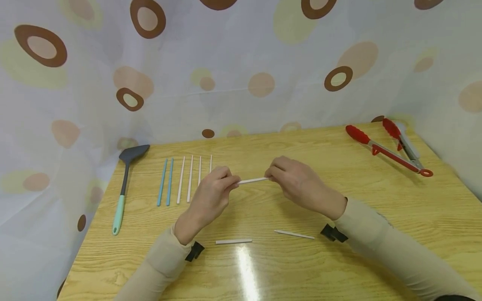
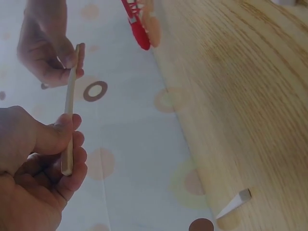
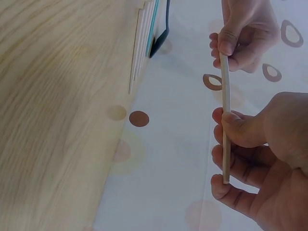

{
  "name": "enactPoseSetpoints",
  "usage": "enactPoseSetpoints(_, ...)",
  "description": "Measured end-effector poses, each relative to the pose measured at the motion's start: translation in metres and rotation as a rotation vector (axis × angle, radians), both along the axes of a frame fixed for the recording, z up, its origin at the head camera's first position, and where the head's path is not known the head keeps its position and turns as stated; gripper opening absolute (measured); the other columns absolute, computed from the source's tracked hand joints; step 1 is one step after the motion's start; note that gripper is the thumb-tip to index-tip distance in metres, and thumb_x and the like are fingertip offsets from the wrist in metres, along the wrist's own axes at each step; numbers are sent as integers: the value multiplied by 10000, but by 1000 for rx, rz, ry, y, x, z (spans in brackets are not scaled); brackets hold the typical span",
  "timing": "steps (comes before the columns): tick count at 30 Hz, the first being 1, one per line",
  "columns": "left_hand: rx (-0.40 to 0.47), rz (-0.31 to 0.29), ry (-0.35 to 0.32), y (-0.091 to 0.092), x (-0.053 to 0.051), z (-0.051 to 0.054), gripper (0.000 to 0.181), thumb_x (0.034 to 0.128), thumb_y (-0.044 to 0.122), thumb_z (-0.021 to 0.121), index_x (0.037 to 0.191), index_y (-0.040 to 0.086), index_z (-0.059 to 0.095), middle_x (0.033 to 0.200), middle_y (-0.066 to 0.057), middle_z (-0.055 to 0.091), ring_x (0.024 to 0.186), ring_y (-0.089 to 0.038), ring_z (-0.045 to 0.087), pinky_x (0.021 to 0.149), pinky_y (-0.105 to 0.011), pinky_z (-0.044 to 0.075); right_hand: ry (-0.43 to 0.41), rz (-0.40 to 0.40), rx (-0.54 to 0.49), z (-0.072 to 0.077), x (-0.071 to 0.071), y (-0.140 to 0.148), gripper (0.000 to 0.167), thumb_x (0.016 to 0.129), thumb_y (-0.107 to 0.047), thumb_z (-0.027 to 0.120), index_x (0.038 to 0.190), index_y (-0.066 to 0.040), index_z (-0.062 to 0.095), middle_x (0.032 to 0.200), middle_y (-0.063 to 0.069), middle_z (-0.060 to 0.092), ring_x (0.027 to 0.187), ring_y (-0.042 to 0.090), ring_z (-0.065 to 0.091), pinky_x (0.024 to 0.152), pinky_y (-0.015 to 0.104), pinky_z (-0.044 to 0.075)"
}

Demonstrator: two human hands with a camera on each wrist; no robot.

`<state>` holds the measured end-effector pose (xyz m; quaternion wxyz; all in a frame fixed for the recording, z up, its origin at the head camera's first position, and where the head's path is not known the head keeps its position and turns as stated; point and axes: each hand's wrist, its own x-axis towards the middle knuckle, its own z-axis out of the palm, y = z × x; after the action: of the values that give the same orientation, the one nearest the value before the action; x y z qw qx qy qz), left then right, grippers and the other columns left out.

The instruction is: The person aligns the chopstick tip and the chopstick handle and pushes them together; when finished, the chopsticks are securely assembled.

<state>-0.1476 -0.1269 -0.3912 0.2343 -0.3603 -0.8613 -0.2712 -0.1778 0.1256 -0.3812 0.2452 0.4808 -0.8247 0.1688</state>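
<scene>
A pale, thin chopstick (image 1: 253,180) is held level above the table by both hands, one at each end. My left hand (image 1: 208,194) pinches its left end between thumb and fingers; my right hand (image 1: 303,184) pinches the right end. The wrist views show the stick (image 2: 70,98) straight, thumbs lying along it and fingers curled behind. Below the hands, two short white stick pieces lie apart on the table: a left piece (image 1: 233,241) and a right piece (image 1: 294,234).
Several white chopsticks (image 1: 181,179) stand in a row beside two blue chopsticks (image 1: 162,182), partly behind the left hand. A dark spatula (image 1: 125,175) with a mint handle lies far left. Red-tipped tongs (image 1: 395,156) lie spread at the back right. A patterned cloth (image 1: 233,50) hangs behind the wooden table (image 1: 339,267).
</scene>
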Motion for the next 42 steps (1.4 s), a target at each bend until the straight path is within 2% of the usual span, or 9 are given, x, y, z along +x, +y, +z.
enactPoseSetpoints(9,31,-21,53,2,-4,1,68,850,-73,735,907,-43,758,772,-38,517,694,-168,522,611,-252,464,29,43,-38,2,-2,0,131,838,101,729,911,6,677,888,83,565,808,208,593,631,282,543)
enactPoseSetpoints(14,39,-22,41,3,-2,-1,64,846,-73,739,900,-42,757,759,-32,500,675,-156,489,587,-246,443,32,50,-46,0,-3,0,138,823,117,733,899,11,687,865,78,551,774,197,577,602,273,530)
enactPoseSetpoints(21,35,2,9,3,1,-6,64,849,-60,744,907,-33,754,778,-26,523,690,-149,521,602,-238,468,36,68,-42,-4,-3,1,130,832,94,734,915,5,686,864,74,540,754,192,556,592,281,519)
enactPoseSetpoints(24,9,31,-6,4,3,-5,59,863,-33,743,918,-11,752,783,-10,529,693,-136,526,607,-227,463,41,57,-23,-2,-4,3,131,849,76,727,941,-6,682,880,73,546,768,200,553,618,301,510)
enactPoseSetpoints(30,-96,124,-18,8,10,0,42,863,82,785,895,75,758,761,31,534,646,-97,478,537,-206,414,74,20,36,0,-6,5,148,855,17,751,968,-55,688,911,58,560,795,211,554,624,329,448)
enactPoseSetpoints(34,-159,162,-72,8,13,1,41,868,101,784,900,97,759,770,36,553,662,-88,500,519,-187,417,90,9,68,-3,-6,2,213,811,17,798,958,-84,681,908,41,557,812,212,553,641,332,442)
enactPoseSetpoints(39,-199,172,-153,12,15,2,31,885,112,762,914,107,753,788,36,590,650,-76,535,495,-176,421,99,2,122,-5,-5,-3,237,803,30,803,965,-106,697,929,38,569,835,213,552,707,342,457)
enactPoseSetpoints(42,-205,160,-171,17,15,2,26,889,122,758,906,108,745,782,41,605,621,-74,536,483,-176,416,119,0,139,-6,-6,-4,272,785,72,802,965,-105,700,935,40,577,838,211,551,722,340,458)
